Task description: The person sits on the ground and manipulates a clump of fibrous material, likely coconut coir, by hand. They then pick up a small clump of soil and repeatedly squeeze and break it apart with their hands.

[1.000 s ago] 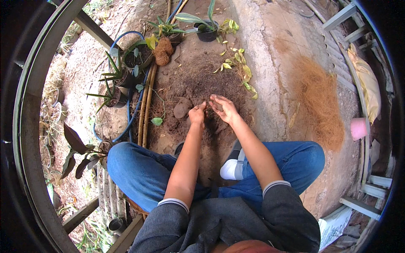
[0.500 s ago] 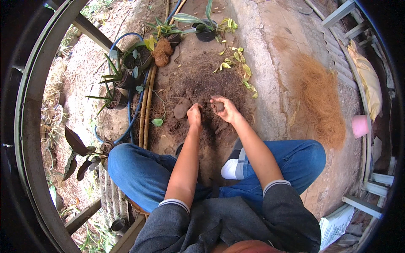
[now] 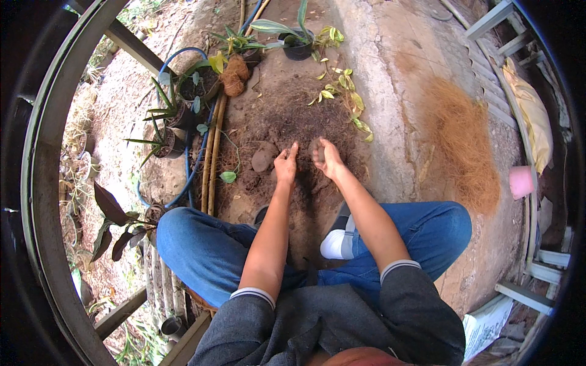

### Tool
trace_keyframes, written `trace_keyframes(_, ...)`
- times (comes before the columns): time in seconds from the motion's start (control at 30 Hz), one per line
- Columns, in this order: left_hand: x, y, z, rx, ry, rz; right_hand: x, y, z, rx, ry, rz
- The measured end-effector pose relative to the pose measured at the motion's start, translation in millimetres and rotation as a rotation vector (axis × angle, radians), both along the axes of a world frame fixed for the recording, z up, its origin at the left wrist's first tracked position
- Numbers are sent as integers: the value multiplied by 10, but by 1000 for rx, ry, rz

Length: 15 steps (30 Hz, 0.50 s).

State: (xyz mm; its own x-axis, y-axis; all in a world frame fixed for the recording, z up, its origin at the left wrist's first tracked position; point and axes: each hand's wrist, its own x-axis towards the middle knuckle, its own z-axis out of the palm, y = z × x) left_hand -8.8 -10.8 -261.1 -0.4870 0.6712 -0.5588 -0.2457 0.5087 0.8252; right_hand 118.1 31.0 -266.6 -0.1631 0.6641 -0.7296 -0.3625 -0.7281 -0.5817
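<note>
Dark, loose soil (image 3: 293, 122) lies heaped on the ground in front of my crossed legs. Over it, my right hand (image 3: 330, 162) cups a brownish clump of soil (image 3: 318, 153) in its curled fingers. My left hand (image 3: 285, 165) is a short way to the left, fingers stretched forward and nothing visible in it. A smooth, rounded ball of soil (image 3: 264, 157) rests on the heap just left of that hand. Crumbly soil surrounds both hands.
Potted plants (image 3: 168, 143), a blue hose (image 3: 141, 189) and bamboo poles (image 3: 213, 152) line the left side. A black pot (image 3: 298, 49) stands ahead, near trailing yellow-green leaves (image 3: 357, 100). Coconut fibre (image 3: 461, 146) and a pink pot (image 3: 522, 182) lie to the right.
My left hand has gone from closed to fingers stretched forward, moving slightly right. My right hand has turned inward, still holding the soil clump.
</note>
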Motion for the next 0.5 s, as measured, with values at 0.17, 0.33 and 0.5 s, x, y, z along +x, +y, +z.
trace_keyframes(0.17,5,-75,9,222,-245,-60,58,33,63,110,223,-77)
trace_keyframes(0.33,-25,-85,130,27,-223,-62,21,41,224,-29,390,-196)
trace_keyframes(0.5,29,-40,-27,102,-137,37,83,28,41,34,187,2)
